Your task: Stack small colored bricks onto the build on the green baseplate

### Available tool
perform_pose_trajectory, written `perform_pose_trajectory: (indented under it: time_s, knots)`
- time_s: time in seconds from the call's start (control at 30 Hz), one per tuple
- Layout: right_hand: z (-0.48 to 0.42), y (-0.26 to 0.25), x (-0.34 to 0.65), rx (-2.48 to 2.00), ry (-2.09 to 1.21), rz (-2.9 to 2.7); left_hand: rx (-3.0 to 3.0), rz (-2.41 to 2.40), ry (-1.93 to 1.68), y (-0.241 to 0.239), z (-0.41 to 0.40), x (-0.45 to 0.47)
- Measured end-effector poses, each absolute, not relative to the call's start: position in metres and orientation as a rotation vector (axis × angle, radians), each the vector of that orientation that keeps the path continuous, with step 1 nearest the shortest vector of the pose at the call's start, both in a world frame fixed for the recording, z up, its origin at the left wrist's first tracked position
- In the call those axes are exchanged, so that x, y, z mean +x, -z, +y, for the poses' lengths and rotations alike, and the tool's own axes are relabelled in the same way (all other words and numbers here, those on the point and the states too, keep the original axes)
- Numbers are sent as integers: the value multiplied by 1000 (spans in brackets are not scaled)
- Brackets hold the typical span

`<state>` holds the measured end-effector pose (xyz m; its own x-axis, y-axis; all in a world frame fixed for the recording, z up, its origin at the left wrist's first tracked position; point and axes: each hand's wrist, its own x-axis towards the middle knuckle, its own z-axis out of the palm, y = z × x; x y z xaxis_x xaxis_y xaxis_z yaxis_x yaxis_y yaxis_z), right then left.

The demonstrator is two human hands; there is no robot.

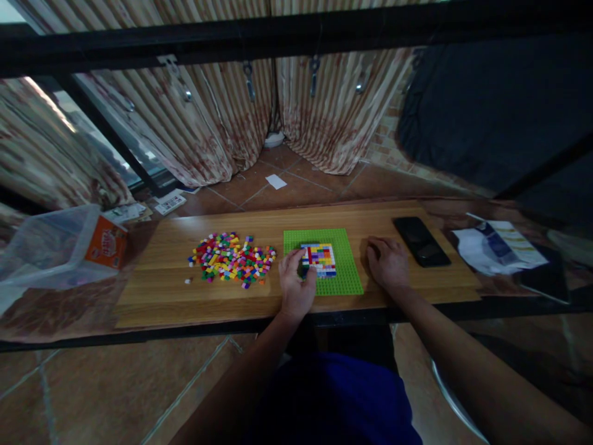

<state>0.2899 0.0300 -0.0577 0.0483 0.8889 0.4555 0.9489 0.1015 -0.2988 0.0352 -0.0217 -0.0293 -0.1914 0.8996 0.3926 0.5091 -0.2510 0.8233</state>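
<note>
A many-coloured block of small toy bricks [324,258] sits on a green studded baseplate [345,281] on the wooden board. My left hand [296,284] is at the block's left side, its bent fingers and thumb closed against the left edge. The hand hides that corner of the block and part of the plate. To the right of the baseplate, my right hand [388,262] rests on the wood, its fingers loosely bent and a little apart, holding nothing. A loose pile of small coloured bricks [231,258] lies to the left of my left hand.
The wooden board [157,296] carries a black phone [421,241] near its right end. Left of the board stands a clear plastic tub [60,247] with an orange label. Crumpled white and blue packaging [500,247] lies at the right. Striped curtains [319,117] hang beyond.
</note>
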Motion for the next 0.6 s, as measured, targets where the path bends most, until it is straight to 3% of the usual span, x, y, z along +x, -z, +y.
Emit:
perform_pose_trajectory:
  time_s: [0.6]
  knots:
    - [31, 58, 293, -1801, 162, -1887, 1530, 1767, -1230, 23, -12, 45]
